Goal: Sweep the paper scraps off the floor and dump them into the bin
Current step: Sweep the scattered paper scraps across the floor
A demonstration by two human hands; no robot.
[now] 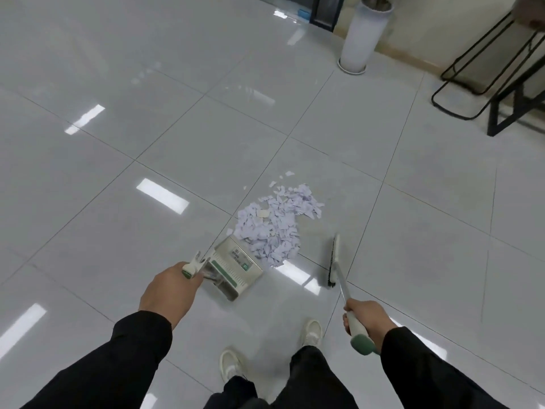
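Landmark: the scrap pile. Nearest the camera, two white shoes (pixel 312 332) stood on the floor (pixel 118 231), below the pile. Black sleeves ran up from the bottom edge.

The left hand (pixel 169 290) sat just near-left of the pile, fingers curled round the dustpan handle (pixel 191 265). The dustpan (pixel 236 265) rested on the floor, mouth toward the pile, its front edge touching or just beside the nearest scraps. Inside of pan not visible from this angle; could not tell if any paper was in it.

The right hand (pixel 365 317) was near-right of the pile, fingers wrapped round the broom grip (pixel 358 329), firm hold. The broom head (pixel 333 261) was down on the floor just right of the pile, a narrow strip of bare tile between bristles and paper.

The scraps (pixel 277 225) lay gathered in one loose heap of white-lilac bits, with a few strays past its far edge.

Progress, judged: gathering looked mostly done, and the pan and broom were set either side. Left to do: push the heap into the pan, catch the strays, carry it and dump it. No bin was visible in frame.

Well beyond the pile, far-right, stood a tall white planter (pixel 361 39) by the wall and black chair frames (pixel 486 78).
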